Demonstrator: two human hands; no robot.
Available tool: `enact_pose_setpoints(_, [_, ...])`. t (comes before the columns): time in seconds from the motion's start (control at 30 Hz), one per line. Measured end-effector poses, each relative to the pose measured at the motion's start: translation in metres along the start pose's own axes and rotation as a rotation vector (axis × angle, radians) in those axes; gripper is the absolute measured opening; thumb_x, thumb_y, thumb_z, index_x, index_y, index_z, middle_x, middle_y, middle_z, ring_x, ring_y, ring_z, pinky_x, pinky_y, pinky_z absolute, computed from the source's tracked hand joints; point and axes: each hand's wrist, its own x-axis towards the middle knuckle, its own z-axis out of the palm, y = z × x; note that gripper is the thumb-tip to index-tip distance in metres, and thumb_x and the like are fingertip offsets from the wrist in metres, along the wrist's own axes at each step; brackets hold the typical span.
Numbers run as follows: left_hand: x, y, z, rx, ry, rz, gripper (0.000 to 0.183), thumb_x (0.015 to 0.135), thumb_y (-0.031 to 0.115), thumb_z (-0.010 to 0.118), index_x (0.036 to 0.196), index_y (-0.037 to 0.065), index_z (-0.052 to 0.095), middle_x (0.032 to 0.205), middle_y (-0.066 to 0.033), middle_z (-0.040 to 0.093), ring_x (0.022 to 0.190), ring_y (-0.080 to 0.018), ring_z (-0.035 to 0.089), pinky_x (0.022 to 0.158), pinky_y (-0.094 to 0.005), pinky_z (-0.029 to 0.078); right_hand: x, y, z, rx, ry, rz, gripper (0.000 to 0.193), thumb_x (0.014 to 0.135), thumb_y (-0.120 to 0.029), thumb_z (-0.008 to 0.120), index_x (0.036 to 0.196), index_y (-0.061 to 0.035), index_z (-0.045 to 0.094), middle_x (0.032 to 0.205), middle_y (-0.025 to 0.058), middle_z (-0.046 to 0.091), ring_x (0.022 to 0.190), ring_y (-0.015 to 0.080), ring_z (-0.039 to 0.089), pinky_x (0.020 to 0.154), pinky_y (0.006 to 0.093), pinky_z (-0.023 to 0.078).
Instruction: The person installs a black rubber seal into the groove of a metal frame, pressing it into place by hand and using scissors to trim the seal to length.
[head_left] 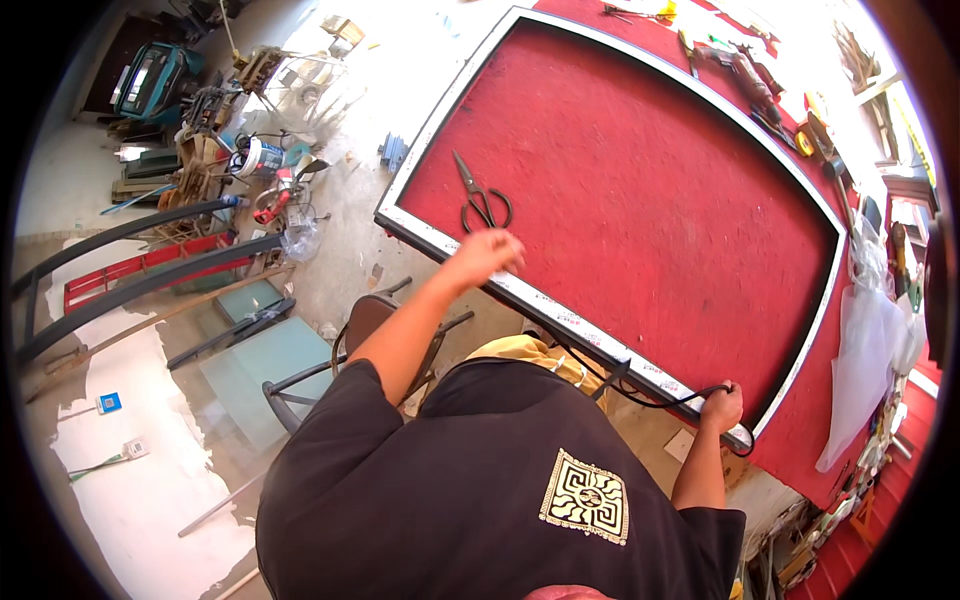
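Observation:
A window frame (570, 312) with white-faced bars and black inner edges lies on the red table. Along its near bar runs a loose black rubber strip (655, 404), partly hanging off the edge in a loop. My right hand (722, 408) is closed on this strip at the frame's near right corner. Over the near bar, further left, is my left hand (485, 258) with its fingers curled in; whatever they may hold is hidden. Just beyond it, black-handled scissors (484, 207) rest inside the frame, blades pointing away.
The red table (640, 200) carries a power drill (750, 80) and hand tools at its far right. Clear plastic sheeting (855, 365) hangs at its right side. A chair (375, 330) stands close on my left, beside glass panes (265, 375) and dark curved bars (150, 290).

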Motion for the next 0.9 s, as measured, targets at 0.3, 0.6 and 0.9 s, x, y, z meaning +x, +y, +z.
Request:
enact_pose_setpoints(0.3, [0.083, -0.034, -0.052, 0.691, 0.544, 0.178, 0.041, 0.089, 0.024, 0.078, 0.122, 0.000, 0.071, 0.108, -0.0235, 0.077, 0.106, -0.0413, 0.074, 0.094, -0.0505, 0.057, -0.010, 0.005, -0.004, 0.113, -0.104, 0.140, 0.040, 0.098, -0.042, 0.060, 0.119, -0.0124, 0.077, 0.114, 0.0232, 0.076, 0.107, 0.0477, 0.070, 0.092, 0.0523, 0.055])
enact_pose_setpoints(0.6, [0.147, -0.092, -0.115, 0.710, 0.655, -0.079, 0.082, 0.087, 0.054, 0.084, 0.135, -0.009, 0.063, 0.128, -0.0234, 0.073, 0.114, -0.0326, 0.074, 0.101, -0.0392, 0.056, 0.003, -0.011, -0.011, 0.061, 0.009, 0.063, 0.033, 0.096, -0.040, 0.060, 0.093, -0.0134, 0.079, 0.095, 0.0198, 0.077, 0.093, 0.0441, 0.072, 0.089, 0.0546, 0.054])
enact_pose_setpoints(0.9, [0.156, -0.068, -0.090, 0.684, 0.649, -0.219, 0.060, 0.084, 0.041, 0.088, 0.116, -0.008, 0.075, 0.110, -0.0202, 0.079, 0.095, -0.0331, 0.077, 0.087, -0.0438, 0.059, 0.001, 0.007, -0.005, 0.048, 0.003, 0.093, 0.036, 0.097, -0.041, 0.059, 0.094, -0.0123, 0.081, 0.096, 0.0156, 0.079, 0.094, 0.0367, 0.074, 0.092, 0.0484, 0.053])
